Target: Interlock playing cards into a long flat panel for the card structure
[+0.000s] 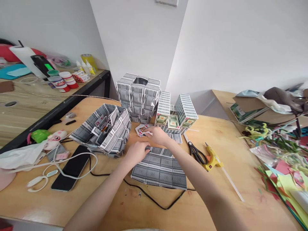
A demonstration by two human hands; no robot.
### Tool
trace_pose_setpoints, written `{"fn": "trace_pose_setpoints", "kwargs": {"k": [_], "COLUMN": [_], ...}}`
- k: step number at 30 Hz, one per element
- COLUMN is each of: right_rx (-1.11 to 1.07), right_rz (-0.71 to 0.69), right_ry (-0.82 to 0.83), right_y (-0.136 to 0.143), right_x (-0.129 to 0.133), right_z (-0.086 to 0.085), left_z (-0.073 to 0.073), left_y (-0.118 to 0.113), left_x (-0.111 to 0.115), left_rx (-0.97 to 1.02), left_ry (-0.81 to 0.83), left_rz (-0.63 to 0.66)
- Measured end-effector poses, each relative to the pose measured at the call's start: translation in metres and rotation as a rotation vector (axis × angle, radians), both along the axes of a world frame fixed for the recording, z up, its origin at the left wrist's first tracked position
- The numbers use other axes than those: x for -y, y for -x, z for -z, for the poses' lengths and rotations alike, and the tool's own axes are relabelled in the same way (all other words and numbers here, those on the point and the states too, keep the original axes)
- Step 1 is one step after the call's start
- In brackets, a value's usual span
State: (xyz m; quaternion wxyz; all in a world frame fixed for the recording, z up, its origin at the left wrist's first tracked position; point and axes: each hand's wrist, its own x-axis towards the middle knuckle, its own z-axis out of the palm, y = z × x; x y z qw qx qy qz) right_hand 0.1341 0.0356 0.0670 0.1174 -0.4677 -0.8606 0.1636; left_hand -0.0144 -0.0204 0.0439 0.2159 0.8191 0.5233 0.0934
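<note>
My left hand (139, 151) is closed at the upper left edge of a flat panel (160, 168) made of joined, grey-backed playing cards. Its fingertips are partly hidden. Just beyond it, my right hand (158, 136) reaches over a small spread of face-up playing cards (140, 131); its fingers are pinched on a card there. Left of my hands stands an open container (116, 134) built from folded cards, with loose cards inside. Behind sits a taller woven card structure (138, 96). Green and white card boxes (173, 122) are stacked to its right.
Black-handled scissors (196, 152) and a yellow glue gun (213, 158) with a glue stick lie at right. A phone (71, 170) and white cable (93, 163) are at left. A black cord (154, 202) crosses in front. Coloured paper (286, 183) is piled at far right.
</note>
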Motion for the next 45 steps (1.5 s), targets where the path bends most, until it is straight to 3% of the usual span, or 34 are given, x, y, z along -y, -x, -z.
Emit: {"fn": "trace_pose_setpoints", "kwargs": {"k": [2, 4, 11, 16, 21, 24, 27, 30, 33, 36, 40, 45], "right_rx": [0.291, 0.370, 0.485, 0.484, 0.438, 0.334, -0.294, -0.832, -1.067, -1.027, -0.811, -0.722], "right_rz": [-0.119, -0.154, -0.308, -0.299, -0.178, -0.055, 0.243, 0.461, 0.568, 0.691, 0.650, 0.683], "right_ry": [-0.074, -0.092, -0.123, -0.154, -0.193, -0.232, -0.249, -0.077, 0.167, 0.174, 0.142, 0.091], "right_y": [0.016, 0.024, 0.023, 0.019, 0.013, 0.005, -0.010, -0.035, -0.060, -0.077, -0.086, -0.092], "right_x": [-0.016, -0.025, -0.023, -0.024, -0.025, -0.010, 0.022, 0.058, 0.081, 0.090, 0.091, 0.090], "right_z": [0.009, 0.017, 0.021, 0.020, 0.007, -0.006, -0.015, -0.012, 0.003, 0.021, 0.039, 0.041], "left_z": [-0.005, -0.010, -0.017, -0.014, -0.011, -0.010, -0.013, -0.018, -0.022, -0.021, -0.015, -0.015], "left_y": [-0.005, -0.009, -0.007, 0.002, 0.004, 0.003, 0.005, 0.004, -0.006, -0.028, -0.057, -0.060], "left_x": [-0.004, -0.007, -0.005, 0.000, 0.002, 0.000, -0.001, -0.003, -0.010, -0.020, -0.033, -0.035], "left_rx": [-0.112, -0.200, -0.353, -0.336, -0.325, -0.351, -0.353, -0.328, -0.222, -0.101, -0.141, -0.162], "left_ry": [-0.025, -0.048, -0.081, -0.098, -0.093, -0.048, 0.010, 0.069, 0.084, 0.065, 0.074, 0.087], "left_rz": [0.092, 0.147, 0.084, 0.050, 0.019, -0.021, -0.032, -0.034, -0.008, 0.073, 0.134, 0.179]}}
